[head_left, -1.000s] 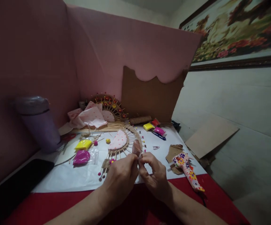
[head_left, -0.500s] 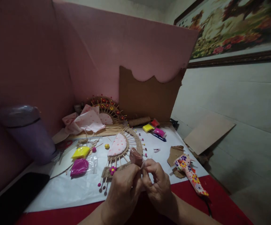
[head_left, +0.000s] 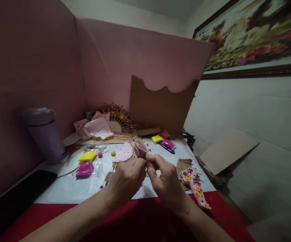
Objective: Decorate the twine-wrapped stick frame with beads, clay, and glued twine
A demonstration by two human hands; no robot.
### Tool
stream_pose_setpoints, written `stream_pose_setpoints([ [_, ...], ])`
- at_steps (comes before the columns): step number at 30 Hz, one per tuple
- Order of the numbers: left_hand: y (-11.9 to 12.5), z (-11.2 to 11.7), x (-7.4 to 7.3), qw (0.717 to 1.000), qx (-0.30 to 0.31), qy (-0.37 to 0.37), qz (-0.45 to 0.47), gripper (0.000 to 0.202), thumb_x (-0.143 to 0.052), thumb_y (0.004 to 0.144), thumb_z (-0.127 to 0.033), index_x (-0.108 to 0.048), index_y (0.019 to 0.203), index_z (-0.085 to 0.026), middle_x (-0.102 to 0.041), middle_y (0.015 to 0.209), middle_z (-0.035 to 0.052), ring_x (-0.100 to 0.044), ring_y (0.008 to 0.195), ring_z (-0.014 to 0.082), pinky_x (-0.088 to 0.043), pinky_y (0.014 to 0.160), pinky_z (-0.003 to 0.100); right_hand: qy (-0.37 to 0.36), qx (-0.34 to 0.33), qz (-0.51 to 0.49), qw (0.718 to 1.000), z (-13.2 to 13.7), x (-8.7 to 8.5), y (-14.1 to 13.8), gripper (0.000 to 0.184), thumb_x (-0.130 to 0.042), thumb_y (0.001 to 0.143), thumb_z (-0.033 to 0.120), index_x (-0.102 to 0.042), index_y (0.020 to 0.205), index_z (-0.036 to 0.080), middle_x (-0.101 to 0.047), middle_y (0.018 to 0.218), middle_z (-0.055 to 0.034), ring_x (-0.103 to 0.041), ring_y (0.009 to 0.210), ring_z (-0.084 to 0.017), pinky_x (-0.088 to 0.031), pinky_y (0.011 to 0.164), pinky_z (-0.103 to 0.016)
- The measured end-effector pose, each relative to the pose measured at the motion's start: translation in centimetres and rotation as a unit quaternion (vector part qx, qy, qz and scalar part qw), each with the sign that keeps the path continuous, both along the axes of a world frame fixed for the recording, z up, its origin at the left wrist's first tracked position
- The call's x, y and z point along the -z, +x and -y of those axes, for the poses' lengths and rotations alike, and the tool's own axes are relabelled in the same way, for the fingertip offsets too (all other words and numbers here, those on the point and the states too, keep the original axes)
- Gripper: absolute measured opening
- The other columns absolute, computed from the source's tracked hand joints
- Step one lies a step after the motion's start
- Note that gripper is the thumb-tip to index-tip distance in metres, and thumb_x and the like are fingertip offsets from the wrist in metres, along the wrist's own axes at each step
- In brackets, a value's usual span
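Note:
A small clear packet of brown clay (head_left: pixel 140 149) is held up in front of me. My left hand (head_left: pixel 127 178) pinches its gathered plastic end from the left. My right hand (head_left: pixel 167 181) grips the same end from the right, thumb and index finger together, close to the left fingertips. Beneath and behind lies a half-round fan-shaped piece with a pink dotted centre (head_left: pixel 123 153), sticks and coloured ball tips, partly covered by my hands. To the left are a yellow clay packet (head_left: pixel 87 156) and a magenta clay packet (head_left: pixel 85 169).
A flower-patterned glue gun (head_left: pixel 196 185) rests on cardboard at right. A purple bottle (head_left: pixel 44 137) and a dark flat object (head_left: pixel 22 198) stand left. Behind are pink dotted cloth (head_left: pixel 98 127), a twine roll (head_left: pixel 149 131), more clay packets and a cut cardboard sheet (head_left: pixel 160 107).
My view has tilted up slightly and more of my forearms shows. Both hands, still on the brown clay packet, have moved farther forward over the fan-shaped piece and now cover more of it.

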State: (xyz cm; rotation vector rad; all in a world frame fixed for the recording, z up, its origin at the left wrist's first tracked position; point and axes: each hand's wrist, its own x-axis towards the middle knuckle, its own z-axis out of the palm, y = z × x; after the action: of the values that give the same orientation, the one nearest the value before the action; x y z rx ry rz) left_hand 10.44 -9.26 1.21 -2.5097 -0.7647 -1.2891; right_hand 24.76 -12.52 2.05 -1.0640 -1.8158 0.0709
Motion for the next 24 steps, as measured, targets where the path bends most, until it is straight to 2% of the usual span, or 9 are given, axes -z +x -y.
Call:
stream_pose_setpoints([
  [3, 0.0, -0.4, -0.9, 0.999, -0.012, -0.004, -0.029, 0.023, -0.034, 0.092, -0.015, -0.047, 0.073, -0.018, -0.052, 0.058, -0.0021, -0.046, 0.048, 0.0102, -0.033, 0.048, 0.023, 0.010, 0.014, 0.036, 0.999, -0.3, -1.2, 0.2, 0.014, -0.043, 0.085, 0.012, -0.049, 0.075, 0.020, -0.055, 0.063, 0.0007, -0.051, 0.054, -0.013, -0.039, 0.053, -0.024],
  [7, -0.5, -0.8, -2.3, 0.998, -0.039, -0.004, -0.046, 0.021, -0.039, 0.089, -0.018, -0.049, 0.071, -0.018, -0.053, 0.055, -0.0015, -0.047, 0.047, 0.0117, -0.032, 0.047, 0.024, 0.053, -0.001, 0.087, 0.995, -0.7, -1.6, 0.2, 0.014, -0.038, 0.086, 0.011, -0.045, 0.077, 0.020, -0.052, 0.065, -0.0004, -0.050, 0.054, -0.014, -0.038, 0.052, -0.025],
  [11, -1.1, -1.3, -3.0, 0.998, 0.022, -0.046, -0.028, 0.021, -0.044, 0.081, -0.014, -0.048, 0.061, -0.018, -0.054, 0.058, 0.0011, -0.050, 0.056, 0.0135, -0.037, 0.052, 0.024, 0.086, 0.009, 0.133, 0.987, -1.1, -1.3, -0.6, 0.013, -0.034, 0.085, 0.010, -0.041, 0.080, 0.020, -0.050, 0.064, -0.0005, -0.049, 0.053, -0.016, -0.037, 0.048, -0.026],
  [14, -1.3, -1.6, -2.5, 0.994, 0.026, -0.091, 0.050, 0.022, -0.043, 0.080, -0.013, -0.046, 0.059, -0.018, -0.053, 0.061, 0.0012, -0.050, 0.060, 0.0134, -0.039, 0.057, 0.024, 0.120, 0.057, 0.138, 0.982, -1.9, -0.8, -1.4, 0.013, -0.033, 0.084, 0.010, -0.039, 0.081, 0.021, -0.050, 0.063, -0.0016, -0.050, 0.053, -0.018, -0.037, 0.047, -0.028],
  [17, -1.3, -2.0, -1.3, 0.986, -0.019, -0.132, 0.100, 0.025, -0.041, 0.082, -0.015, -0.043, 0.057, -0.019, -0.048, 0.057, -0.0010, -0.046, 0.056, 0.0121, -0.037, 0.055, 0.023, 0.121, 0.083, 0.121, 0.982, -2.9, -0.3, -1.6, 0.013, -0.034, 0.082, 0.010, -0.038, 0.079, 0.022, -0.049, 0.061, -0.0006, -0.050, 0.051, -0.018, -0.036, 0.046, -0.027],
  [21, -1.5, -2.3, 0.1, 0.977, -0.093, -0.160, 0.107, 0.027, -0.042, 0.082, -0.018, -0.041, 0.055, -0.019, -0.043, 0.053, -0.0031, -0.043, 0.051, 0.0108, -0.032, 0.052, 0.023, 0.082, 0.095, 0.086, 0.988, -3.7, 0.1, -1.3, 0.015, -0.036, 0.080, 0.008, -0.038, 0.075, 0.022, -0.048, 0.059, 0.0019, -0.050, 0.051, -0.015, -0.038, 0.049, -0.026],
  [24, -1.6, -2.2, 0.6, 0.971, -0.101, -0.188, 0.105, 0.027, -0.042, 0.082, -0.019, -0.040, 0.055, -0.019, -0.041, 0.050, -0.0038, -0.041, 0.048, 0.0102, -0.029, 0.051, 0.023, 0.066, 0.094, 0.045, 0.992, -3.7, 0.5, -1.3, 0.014, -0.040, 0.081, 0.008, -0.042, 0.077, 0.021, -0.051, 0.061, 0.0021, -0.051, 0.052, -0.014, -0.040, 0.050, -0.024],
])
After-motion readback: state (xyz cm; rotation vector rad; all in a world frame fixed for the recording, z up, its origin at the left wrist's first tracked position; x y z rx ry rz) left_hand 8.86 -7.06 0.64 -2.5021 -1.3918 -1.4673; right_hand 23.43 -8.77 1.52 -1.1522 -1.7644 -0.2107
